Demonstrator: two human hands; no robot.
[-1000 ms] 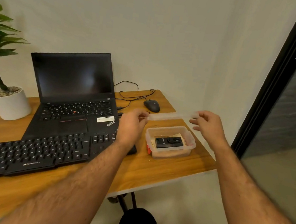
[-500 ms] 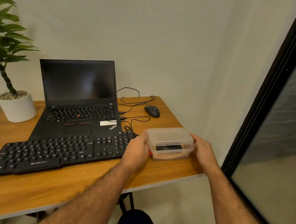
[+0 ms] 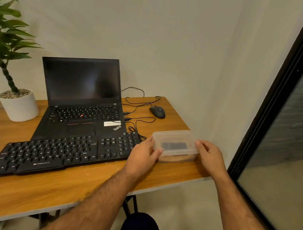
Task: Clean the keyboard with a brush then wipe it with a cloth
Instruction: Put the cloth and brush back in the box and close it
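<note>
Keyboard (image 3: 66, 153): black plastic, long and flat, matte keys with white legends, a maker's name printed on the front lip. It lies on the bench in front of the laptop; its long axis runs from near-left to far-right, the number-pad end just beside the container.
Bench (image 3: 17, 193): smooth wood-grain top, orange-brown, pale edge band, dark metal legs below.
Container (image 3: 174, 145): clear plastic box, rectangular with rounded corners, translucent lid seated on top. A dark, flat oblong shows through the lid above something tan; what either is cannot be told.
Left hand (image 3: 141, 157): grip closed on the container's near-left corner, thumb on the lid edge, fingers curled at the side wall.
Right hand (image 3: 210, 157): grip closed on the container's right end, fingertips pinching the lid rim.
Laptop (image 3: 81, 104): black, lid open, screen dark and glossy, red pointing nub among the keys, white sticker on the palm rest.
Mouse (image 3: 157, 111): black, rounded, at the far right of the bench, with thin black cables looped beside it.
Plant (image 3: 3, 33): long green leaves, ridged stem, in a white round pot (image 3: 19, 107) topped with gravel, far left.
Change: a second ago the lid was held in the air above the open box; half a second ago it was already on, and both hands remain at the box ends.
</note>
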